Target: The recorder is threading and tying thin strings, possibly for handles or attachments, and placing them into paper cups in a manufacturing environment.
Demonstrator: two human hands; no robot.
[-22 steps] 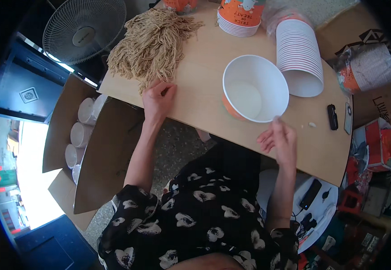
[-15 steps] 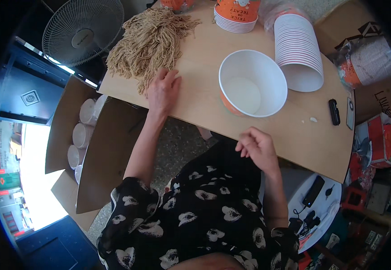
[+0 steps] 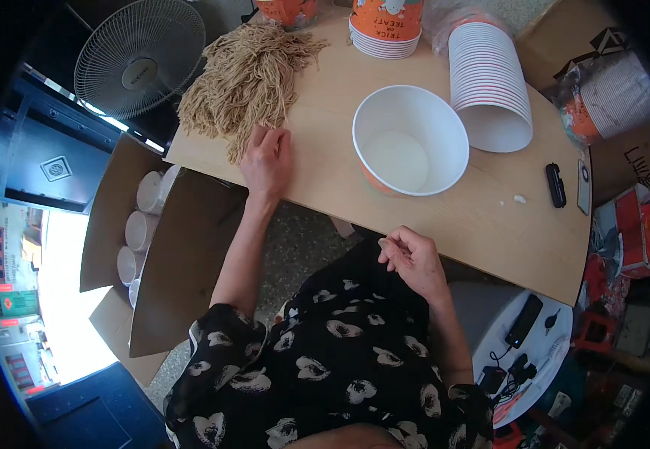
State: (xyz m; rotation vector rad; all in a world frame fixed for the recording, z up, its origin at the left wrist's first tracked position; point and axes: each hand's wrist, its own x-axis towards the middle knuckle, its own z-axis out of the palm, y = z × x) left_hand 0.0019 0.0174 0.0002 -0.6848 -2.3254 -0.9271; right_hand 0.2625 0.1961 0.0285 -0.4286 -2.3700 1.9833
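A large heap of tan twisted cords (image 3: 246,78) lies on the far left of the table. My left hand (image 3: 267,166) rests at the heap's near end, its fingers curled in against the lowest strands; whether any strand is in its grip is hidden. A big white-lined paper bucket (image 3: 407,142) with an orange outside stands upright on the table, its bottom inside pale. Nearer to me than the bucket, just off the table's front edge, my right hand (image 3: 415,262) is held with its fingers bent and thumb pressed to them. What they pinch, if anything, is too small to name.
A nested stack of white buckets (image 3: 489,82) lies on its side, with orange buckets (image 3: 386,26) upside down behind. A black penlike case (image 3: 555,185) sits at right. Left are a fan (image 3: 139,71) and a carton (image 3: 172,254) holding round tubs; a white stool (image 3: 523,359) stands lower right.
My left hand's fingers have curled in more at the cords. My right hand has moved a little down and left, its palm turned more upward. The whole view has shifted slightly.
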